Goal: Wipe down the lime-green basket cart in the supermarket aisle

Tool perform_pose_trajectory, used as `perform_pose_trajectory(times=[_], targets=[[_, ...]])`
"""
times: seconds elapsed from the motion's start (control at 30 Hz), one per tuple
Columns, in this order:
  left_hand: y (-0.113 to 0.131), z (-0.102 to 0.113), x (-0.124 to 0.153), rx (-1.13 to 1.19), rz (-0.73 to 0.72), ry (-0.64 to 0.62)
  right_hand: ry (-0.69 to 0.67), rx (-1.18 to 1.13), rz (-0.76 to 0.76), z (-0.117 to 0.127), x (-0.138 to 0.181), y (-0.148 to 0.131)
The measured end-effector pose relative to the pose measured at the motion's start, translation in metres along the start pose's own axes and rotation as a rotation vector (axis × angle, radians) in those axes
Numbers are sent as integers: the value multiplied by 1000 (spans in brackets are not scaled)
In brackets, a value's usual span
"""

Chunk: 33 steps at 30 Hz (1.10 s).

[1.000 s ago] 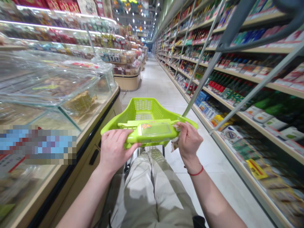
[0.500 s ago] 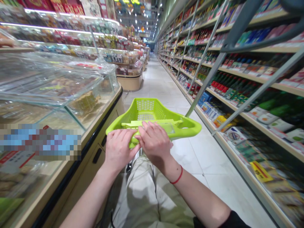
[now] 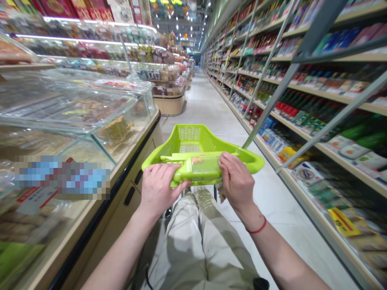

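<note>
A lime-green shopping cart (image 3: 216,141) with a perforated basket stands straight in front of me. My left hand (image 3: 159,184) is closed around the left side of its handle (image 3: 198,174), thumb underneath. On the right side of the same handle, my right hand (image 3: 238,179) is closed, a red cord round that wrist. Between the hands a clear panel with a small orange label (image 3: 198,160) shows on the handle. Something small and pale, which I cannot make out, shows just below my right hand.
Glass-lidded food bins (image 3: 72,108) on a wooden counter (image 3: 142,149) run close along the left. Tall shelves (image 3: 326,141) of bottles and packets line the right, with slanting metal bars (image 3: 266,110) before them. A pale tiled aisle (image 3: 196,92) stretches ahead.
My right hand has moved right along the handle, away from my left hand, uncovering the panel. The cart sits slightly further right in view. My left hand keeps its hold.
</note>
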<state>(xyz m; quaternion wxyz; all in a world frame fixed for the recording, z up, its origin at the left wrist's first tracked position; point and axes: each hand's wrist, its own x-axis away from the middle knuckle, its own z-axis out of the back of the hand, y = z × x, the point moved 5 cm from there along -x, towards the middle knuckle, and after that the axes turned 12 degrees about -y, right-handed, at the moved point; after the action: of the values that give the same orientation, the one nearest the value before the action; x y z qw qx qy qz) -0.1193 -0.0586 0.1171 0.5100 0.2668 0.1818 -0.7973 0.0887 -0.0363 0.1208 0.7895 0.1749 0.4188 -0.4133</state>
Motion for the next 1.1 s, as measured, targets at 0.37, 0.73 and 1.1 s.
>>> perform_pose_trajectory(times=[0.37,0.73,1.1], targets=[[2,2,1,-11,39,25,-147,52,216,-38,-26,-87],[-2,0,2,59,13,3,-205,-37,201,6,-4,2],[1,-1,2,77,51,-17,-495,29,-18,-27,-46,-25]])
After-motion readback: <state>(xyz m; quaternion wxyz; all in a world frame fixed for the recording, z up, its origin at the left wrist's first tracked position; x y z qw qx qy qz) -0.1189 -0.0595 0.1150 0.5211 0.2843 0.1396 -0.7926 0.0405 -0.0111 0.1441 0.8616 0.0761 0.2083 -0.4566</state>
